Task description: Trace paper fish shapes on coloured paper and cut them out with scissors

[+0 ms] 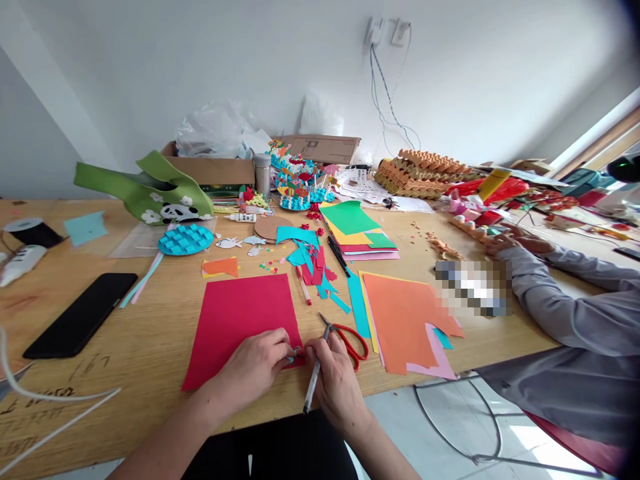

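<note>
A large sheet of red paper [240,313] lies flat on the table before me. Over its lower right corner my left hand [257,360] is closed, fingertips pinching a small greyish-blue piece [294,356] whose shape is mostly hidden. My right hand [336,377] is wrapped round a grey pen [313,383], tilted with one end pointing down toward me. The fingertips of both hands nearly meet at the paper's right edge. Just beyond my right hand lie scissors with red handles [359,341], their blades partly behind the pen.
Orange paper sheets [400,313] lie to the right, paper scraps [315,263] and a coloured stack [357,230] beyond. On the left are a black phone [83,315], a blue woven disc [185,239] and a green panda bag [170,193]. A co-worker's arms [545,287] rest at the right.
</note>
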{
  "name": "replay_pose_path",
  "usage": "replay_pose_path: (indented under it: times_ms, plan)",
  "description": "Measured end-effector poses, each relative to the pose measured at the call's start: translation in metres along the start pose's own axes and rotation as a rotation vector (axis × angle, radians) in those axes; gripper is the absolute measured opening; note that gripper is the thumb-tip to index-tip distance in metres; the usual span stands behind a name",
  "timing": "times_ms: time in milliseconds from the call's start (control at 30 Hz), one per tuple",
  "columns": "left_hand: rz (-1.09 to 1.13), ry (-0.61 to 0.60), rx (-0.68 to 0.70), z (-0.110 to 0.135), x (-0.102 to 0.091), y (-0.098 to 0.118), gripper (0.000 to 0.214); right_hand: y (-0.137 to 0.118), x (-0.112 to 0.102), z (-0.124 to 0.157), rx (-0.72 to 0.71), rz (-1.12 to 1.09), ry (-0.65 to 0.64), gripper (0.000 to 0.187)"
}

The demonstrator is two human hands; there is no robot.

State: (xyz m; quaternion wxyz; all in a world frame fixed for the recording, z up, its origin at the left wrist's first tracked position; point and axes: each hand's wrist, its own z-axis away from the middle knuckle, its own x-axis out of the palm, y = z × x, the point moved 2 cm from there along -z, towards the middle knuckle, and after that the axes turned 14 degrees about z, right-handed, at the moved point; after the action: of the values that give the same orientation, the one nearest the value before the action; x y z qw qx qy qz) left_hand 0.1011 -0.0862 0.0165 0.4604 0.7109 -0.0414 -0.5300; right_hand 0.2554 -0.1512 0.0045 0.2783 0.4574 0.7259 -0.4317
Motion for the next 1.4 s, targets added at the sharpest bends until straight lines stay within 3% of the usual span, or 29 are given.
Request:
replay_pose_path:
  times_ms: [367,633,833,1100,1400]
  plan:
    - [0.147,-0.145,0.059,0.003,-0.025,-0.006,0.037,0.0,0.0,0.002,-0.011,-0.047,-0.029,0.018]
    - [0.165,-0.215,0.017,-0.007,-0.029,-0.009,0.04,0.003,-0.001,0.005,0.024,-0.095,-0.05,0.015]
    - [0.215,-0.238,-0.026,-0.011,-0.029,-0.014,0.041,0.001,-0.009,0.021,0.077,-0.3,0.069,0.038]
    - [0.194,-0.279,-0.005,-0.016,-0.033,-0.015,0.044,-0.023,0.001,0.014,0.115,-0.445,-0.097,0.009]
    - [0.195,-0.29,0.0,-0.015,-0.033,-0.016,0.041,-0.03,0.017,0.01,0.01,-0.275,-0.037,0.009]
